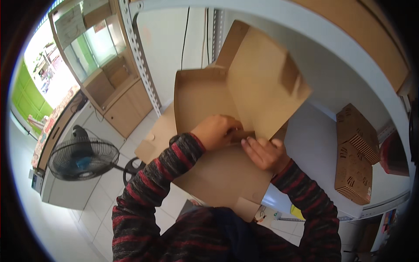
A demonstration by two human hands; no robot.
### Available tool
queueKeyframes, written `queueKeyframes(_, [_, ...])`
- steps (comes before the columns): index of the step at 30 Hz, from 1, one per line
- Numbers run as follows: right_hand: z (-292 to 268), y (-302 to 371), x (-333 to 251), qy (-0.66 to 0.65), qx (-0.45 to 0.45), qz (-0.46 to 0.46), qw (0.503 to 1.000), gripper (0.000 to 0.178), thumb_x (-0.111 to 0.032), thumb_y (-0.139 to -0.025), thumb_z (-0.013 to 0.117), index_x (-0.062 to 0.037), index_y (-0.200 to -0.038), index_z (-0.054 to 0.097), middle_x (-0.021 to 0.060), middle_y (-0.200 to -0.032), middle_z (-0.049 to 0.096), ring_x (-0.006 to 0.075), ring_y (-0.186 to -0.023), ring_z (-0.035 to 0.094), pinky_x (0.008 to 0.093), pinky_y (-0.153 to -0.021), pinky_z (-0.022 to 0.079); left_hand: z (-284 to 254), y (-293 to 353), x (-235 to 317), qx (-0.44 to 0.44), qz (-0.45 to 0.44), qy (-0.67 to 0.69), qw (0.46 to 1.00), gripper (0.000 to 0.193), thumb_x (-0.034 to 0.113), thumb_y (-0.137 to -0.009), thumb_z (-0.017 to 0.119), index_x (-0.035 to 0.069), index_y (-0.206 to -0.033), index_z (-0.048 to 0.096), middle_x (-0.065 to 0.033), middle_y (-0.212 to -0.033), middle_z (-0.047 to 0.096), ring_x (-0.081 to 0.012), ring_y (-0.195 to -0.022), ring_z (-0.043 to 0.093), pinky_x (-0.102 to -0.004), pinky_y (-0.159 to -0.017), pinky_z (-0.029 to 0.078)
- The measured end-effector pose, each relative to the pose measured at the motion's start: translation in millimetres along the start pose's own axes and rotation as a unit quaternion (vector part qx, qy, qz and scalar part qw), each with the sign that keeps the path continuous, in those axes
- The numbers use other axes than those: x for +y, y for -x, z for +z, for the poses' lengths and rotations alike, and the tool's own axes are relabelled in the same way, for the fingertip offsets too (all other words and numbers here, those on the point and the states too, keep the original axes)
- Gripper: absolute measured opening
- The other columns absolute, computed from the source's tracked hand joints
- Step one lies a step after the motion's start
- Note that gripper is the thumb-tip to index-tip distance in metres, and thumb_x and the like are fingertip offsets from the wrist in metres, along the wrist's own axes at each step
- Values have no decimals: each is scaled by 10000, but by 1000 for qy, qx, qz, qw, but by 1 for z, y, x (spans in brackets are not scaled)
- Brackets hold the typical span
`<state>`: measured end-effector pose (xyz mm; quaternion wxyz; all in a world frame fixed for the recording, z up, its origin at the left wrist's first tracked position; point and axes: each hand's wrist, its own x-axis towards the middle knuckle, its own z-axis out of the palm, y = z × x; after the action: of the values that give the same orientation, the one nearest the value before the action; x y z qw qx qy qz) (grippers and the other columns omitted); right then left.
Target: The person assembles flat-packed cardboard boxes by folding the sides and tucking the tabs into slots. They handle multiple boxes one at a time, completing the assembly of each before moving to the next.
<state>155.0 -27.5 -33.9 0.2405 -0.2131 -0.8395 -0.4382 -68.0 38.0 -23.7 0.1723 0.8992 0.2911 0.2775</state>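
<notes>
A brown cardboard box, partly folded, stands on the shelf in front of me with its walls and a large flap raised. Another broad panel of the same cardboard lies flat toward my body. My left hand is closed at the inner corner, fingers curled around a small folded tab. From the other side, my right hand grips the same tab, its thumb up against the raised flap and its fingers bent over the edge. The fingertips are partly hidden by the cardboard.
Two patterned brown boxes stand on the white shelf at right, beside a dark red object. A metal shelf post rises at left. Beyond it are a black standing fan and a wooden glass cabinet.
</notes>
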Motion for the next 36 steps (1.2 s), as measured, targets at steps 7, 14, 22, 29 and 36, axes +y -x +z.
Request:
queueKeyframes(7, [-6, -23, -11, 48, -77, 26, 996, 178, -95, -791, 601, -47, -935, 693, 36, -836, 644, 152, -824, 606, 323, -844, 393, 5, 3, 17, 38, -24, -22, 999, 64, 88, -796, 641, 37, -829, 660, -124, -831, 655, -323, -774, 628, -399, -693, 502])
queueKeyframes(14, [-15, -57, -34, 29, -244, 84, 966, 107, -55, -745, 578, 10, -781, 654, 120, -695, 586, 226, -745, 584, 402, -943, 422, 5, 7, 17, 38, -75, 57, 995, 97, 99, -783, 648, 23, -826, 691, -173, -809, 671, -338, -766, 649, -405, -722, 525])
queueKeyframes(22, [8, -37, -12, -73, -95, 101, 988, 106, -67, -729, 581, 5, -794, 624, 98, -719, 547, 233, -689, 542, 375, -766, 471, 8, 8, -1, 51, -44, 89, 994, 106, -5, -756, 622, 3, -848, 673, -153, -770, 672, -304, -718, 656, -364, -677, 523])
queueKeyframes(29, [15, -22, -5, -88, -18, 75, 993, 158, -70, -715, 608, 15, -845, 638, 79, -801, 590, 200, -750, 559, 339, -709, 485, 3, 7, -2, 36, -57, 106, 992, 95, -41, -765, 605, -1, -840, 648, -147, -801, 667, -317, -756, 658, -373, -696, 524])
queueKeyframes(36, [12, -23, -9, -117, -21, 149, 982, 138, -58, -736, 660, -7, -864, 665, 72, -889, 622, 207, -826, 566, 333, -678, 497, 3, 10, -3, 39, -40, 88, 995, 90, -41, -784, 617, 2, -856, 651, -149, -814, 664, -327, -743, 649, -371, -668, 515])
